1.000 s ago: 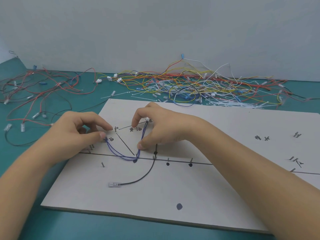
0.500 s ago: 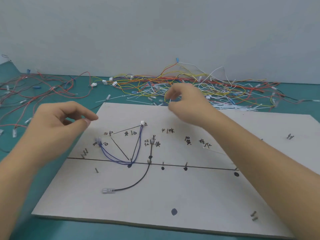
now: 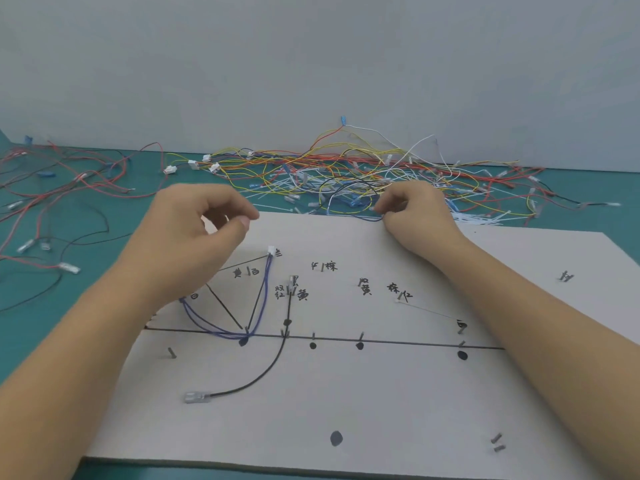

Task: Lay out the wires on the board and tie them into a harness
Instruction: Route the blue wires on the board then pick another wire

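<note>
Head view: the right hand is at the far edge of the board, palm down. Its fingers are curled and pinch a dark wire that loops back into the wire pile. The left hand floats over the far left part of the board. Its fingers are curled, with the thumb tip close to the first finger, and nothing shows in it.

Partly under that hand lies the blue wire. It makes a V: from a white plug it runs toward the person to a pin, then goes back up to the left under the hand. Just right of it, the black wire runs straight toward the person. Then it bends left and ends in a clear plug that points left.

The board's long side goes left to right on the green desk. Red wires lie on the desk to the left.
</note>
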Demonstrator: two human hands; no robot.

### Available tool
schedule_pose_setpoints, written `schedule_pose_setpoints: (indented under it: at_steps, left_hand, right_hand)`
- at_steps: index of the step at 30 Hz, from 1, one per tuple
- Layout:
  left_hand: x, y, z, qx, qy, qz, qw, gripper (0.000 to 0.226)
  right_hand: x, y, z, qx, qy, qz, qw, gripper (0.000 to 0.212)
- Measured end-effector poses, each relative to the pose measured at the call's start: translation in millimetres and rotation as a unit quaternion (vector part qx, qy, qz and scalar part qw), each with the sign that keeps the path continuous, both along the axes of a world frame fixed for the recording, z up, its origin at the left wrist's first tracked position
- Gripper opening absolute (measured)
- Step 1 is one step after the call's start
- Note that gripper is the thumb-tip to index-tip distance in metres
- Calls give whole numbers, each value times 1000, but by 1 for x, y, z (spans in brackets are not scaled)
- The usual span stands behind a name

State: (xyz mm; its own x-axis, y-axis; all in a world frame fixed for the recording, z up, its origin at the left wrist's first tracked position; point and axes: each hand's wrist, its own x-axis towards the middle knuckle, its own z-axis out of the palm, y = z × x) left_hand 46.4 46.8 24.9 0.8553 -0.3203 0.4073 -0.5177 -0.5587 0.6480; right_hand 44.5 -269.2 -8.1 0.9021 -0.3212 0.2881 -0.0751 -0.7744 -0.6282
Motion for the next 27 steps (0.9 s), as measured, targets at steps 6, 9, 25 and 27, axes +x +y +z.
schedule_pose_setpoints:
  at_steps: [6, 9, 25, 27]
  left_hand:
    - [7, 15, -6, 4, -8, 8, 1000, 19]
    - [10, 20, -6, 5, -8, 17, 1000, 17]
    - [6, 16, -9, -2, 48, -10, 999, 23]
    - [5, 15, -10, -3, 54, -15, 998, 23]
  right_hand:
    - [7, -10, 1, 176, -90, -79, 977, 30]
    - [17, -21, 6, 85, -75, -88, 990, 30]
    - [70, 2, 10, -136, 42, 21, 990, 43]
    - [70, 10, 9, -165, 20, 63, 984, 52]
